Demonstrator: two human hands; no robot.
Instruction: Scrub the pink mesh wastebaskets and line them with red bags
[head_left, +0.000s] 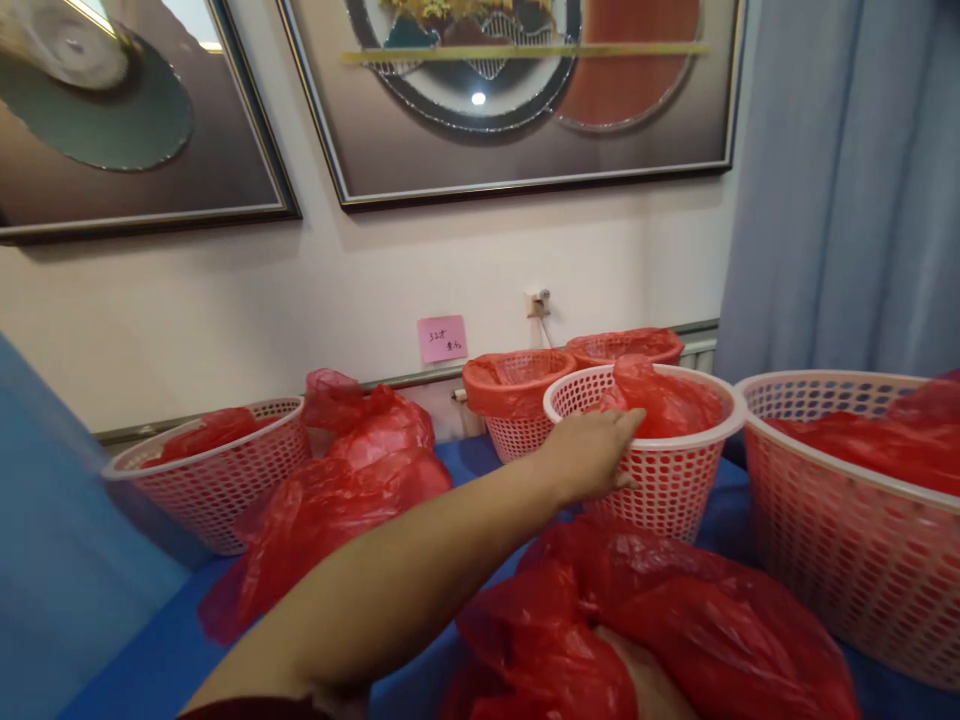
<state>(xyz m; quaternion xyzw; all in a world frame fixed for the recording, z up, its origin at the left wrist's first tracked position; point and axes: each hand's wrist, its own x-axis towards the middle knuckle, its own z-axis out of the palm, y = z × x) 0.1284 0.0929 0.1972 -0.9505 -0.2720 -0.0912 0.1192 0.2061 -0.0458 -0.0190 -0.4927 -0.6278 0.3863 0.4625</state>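
Note:
My left hand (596,458) reaches across to a white plastic basket (675,480) with perforated sides. Its thumb lies over the near rim and its fingers are curled at the outside wall, closed on the basket's edge. Red plastic film (675,400) lines that basket and bulges above the rim. In front, a large red plastic bag (720,610) bunches up around my right hand (649,680). Only part of the right hand shows; its fingers are covered by the bag, which is gathered where they end.
A bigger pink-white basket (862,560) stands at the right. Behind are red-lined baskets (517,405). At left, another basket (225,480) leans beside a heap of red bags (352,500). Blue cloth (142,640) covers the table. A pink note (441,339) is on the wall.

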